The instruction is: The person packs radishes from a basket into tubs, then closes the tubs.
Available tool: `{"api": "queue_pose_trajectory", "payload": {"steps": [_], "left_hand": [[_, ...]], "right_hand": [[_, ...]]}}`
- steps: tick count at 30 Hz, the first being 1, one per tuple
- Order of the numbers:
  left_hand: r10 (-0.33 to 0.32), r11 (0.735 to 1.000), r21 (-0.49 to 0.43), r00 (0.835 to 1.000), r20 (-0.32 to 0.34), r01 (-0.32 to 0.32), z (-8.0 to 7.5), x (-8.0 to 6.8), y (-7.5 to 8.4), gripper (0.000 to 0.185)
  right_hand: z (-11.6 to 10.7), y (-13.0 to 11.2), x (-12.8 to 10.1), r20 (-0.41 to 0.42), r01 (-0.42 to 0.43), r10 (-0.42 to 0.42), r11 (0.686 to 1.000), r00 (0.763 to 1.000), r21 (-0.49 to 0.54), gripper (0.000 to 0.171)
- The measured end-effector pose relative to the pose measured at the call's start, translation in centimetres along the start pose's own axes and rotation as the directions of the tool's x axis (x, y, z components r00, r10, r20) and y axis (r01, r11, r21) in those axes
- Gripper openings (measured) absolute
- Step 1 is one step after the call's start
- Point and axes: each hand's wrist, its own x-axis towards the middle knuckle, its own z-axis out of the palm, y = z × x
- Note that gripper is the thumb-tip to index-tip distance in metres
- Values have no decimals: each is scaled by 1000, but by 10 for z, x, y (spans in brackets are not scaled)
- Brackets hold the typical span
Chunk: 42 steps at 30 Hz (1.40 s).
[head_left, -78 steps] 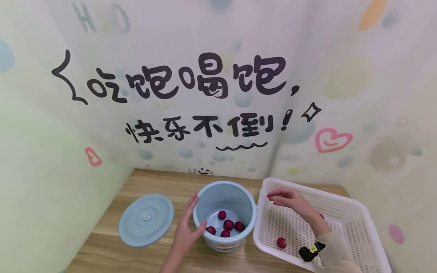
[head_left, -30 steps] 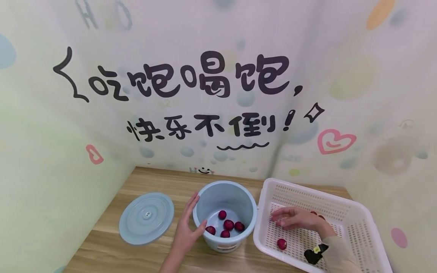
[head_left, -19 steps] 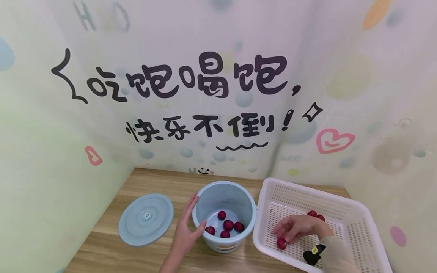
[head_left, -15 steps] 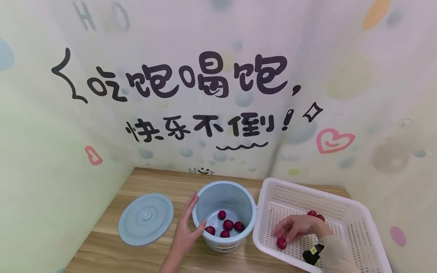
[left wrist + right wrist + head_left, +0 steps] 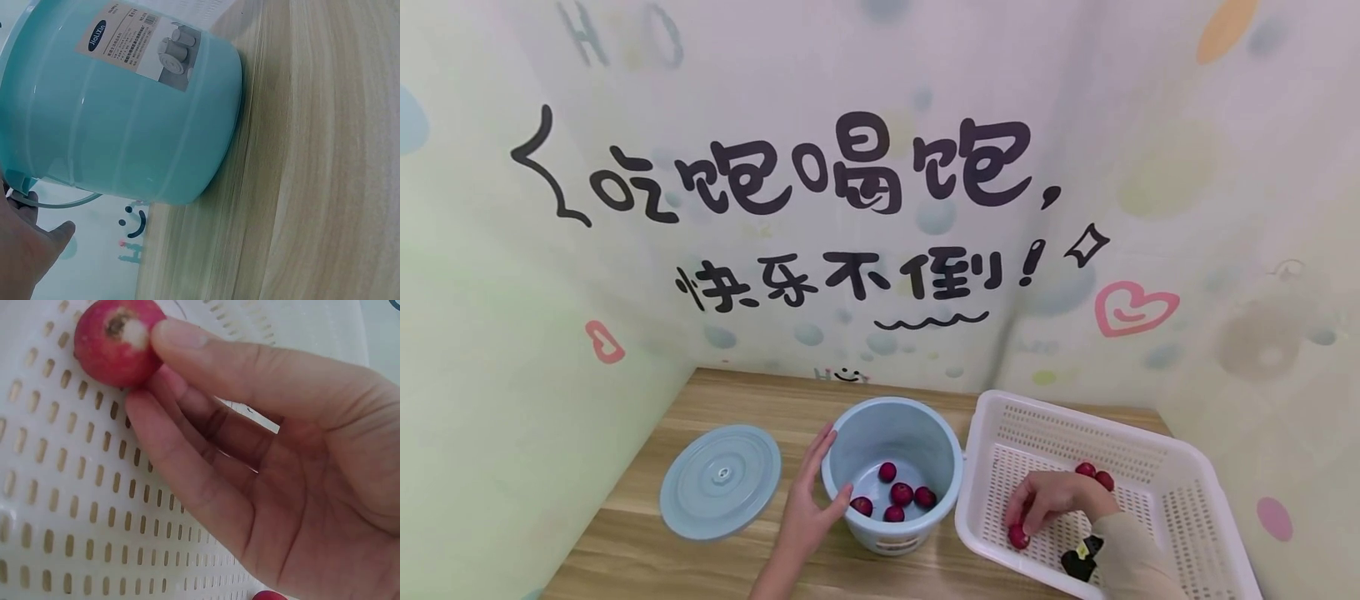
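With thumb and fingertips my right hand (image 5: pixel 1051 493) pinches a small red radish (image 5: pixel 1018 537) on the floor of the white perforated basket (image 5: pixel 1213 492). The right wrist view shows the pale root scar on that radish (image 5: pixel 115 347), beside the thumb tip. My left hand (image 5: pixel 805 512) rests at the left side of a light blue bucket (image 5: pixel 887 433), its thumb and fingers spread along the rim. In the left wrist view, fingers lie near the bucket's handle (image 5: pixel 59 205). Inside the bucket are several radishes (image 5: pixel 902 494).
Two more radishes (image 5: pixel 1094 475) lie toward the back of the basket. A round blue lid (image 5: pixel 722 483) lies at the left on the wooden table (image 5: pixel 647 517). A printed wall covering (image 5: pixel 850 350) stands behind the table.
My right hand has come down from above the basket's left part to the front radish and now pinches it. The two rear radishes have come into view. My left hand stays put.
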Motion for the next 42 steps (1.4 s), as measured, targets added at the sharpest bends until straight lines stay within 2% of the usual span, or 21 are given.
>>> {"api": "queue_pose_trajectory", "payload": {"steps": [7, 12, 17, 21, 34, 42], "left_hand": [[22, 1000, -20, 1000, 4, -22, 0, 0, -1, 74], [-14, 999, -51, 1000, 11, 14, 1, 0, 0, 75], [-14, 999, -43, 1000, 22, 15, 1, 0, 0, 77], [-22, 999, -45, 1000, 17, 23, 1, 0, 0, 76], [-18, 1000, -11, 1000, 25, 18, 0, 1, 1, 77], [-35, 999, -32, 999, 23, 36, 0, 1, 2, 78]], "right_hand": [[-2, 3, 1, -4, 29, -29, 1000, 1000, -9, 30], [-4, 6, 0, -23, 61, -61, 998, 998, -5, 30], [-6, 8, -1, -42, 72, -72, 997, 997, 0, 30], [-7, 6, -1, -36, 89, -89, 996, 995, -13, 30], [-15, -2, -2, -17, 144, -143, 988, 990, 57, 37], [-16, -14, -7, -62, 141, -139, 990, 988, 28, 36]]}}
